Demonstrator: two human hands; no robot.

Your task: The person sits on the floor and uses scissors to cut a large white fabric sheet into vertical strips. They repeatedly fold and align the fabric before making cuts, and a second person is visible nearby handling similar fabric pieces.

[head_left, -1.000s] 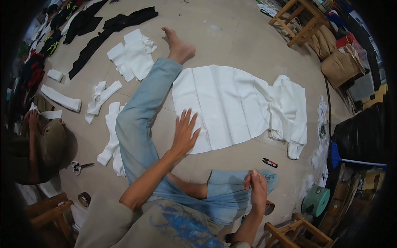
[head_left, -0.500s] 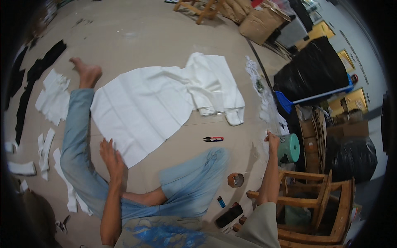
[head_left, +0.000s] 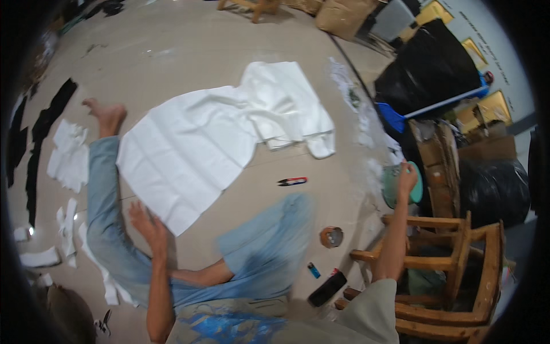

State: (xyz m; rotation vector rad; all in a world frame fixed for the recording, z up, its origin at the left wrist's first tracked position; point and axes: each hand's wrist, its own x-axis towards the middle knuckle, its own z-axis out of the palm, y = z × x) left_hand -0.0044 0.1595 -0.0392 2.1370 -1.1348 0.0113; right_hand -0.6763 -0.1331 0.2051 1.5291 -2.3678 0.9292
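Observation:
A large white cloth [head_left: 183, 149] is spread on the floor in front of me, its far right end folded in layers. Beside its near left corner, my left hand [head_left: 149, 228] rests with fingers stretched apart, holding nothing. Off to the right, my right hand [head_left: 407, 176] is at a green cylindrical tub [head_left: 392, 186], its fingers drawn together; what they pinch, if anything, is too small to make out. Red-and-black thread snips [head_left: 293, 181] lie on the floor between the cloth and my bent knee.
Near my right side are a small brown bowl [head_left: 331, 237], a blue lighter [head_left: 313, 270] and a black phone [head_left: 327, 288]. A wooden stool [head_left: 435, 263] lies by my right arm. Black bags [head_left: 427, 66] line the right wall. White scraps [head_left: 69, 155] and black strips [head_left: 43, 137] lie left.
My right hand has moved from the left of the green tub to over its rim, and the tub has tilted. My left hand stays by the cloth corner. The whole view has shifted slightly.

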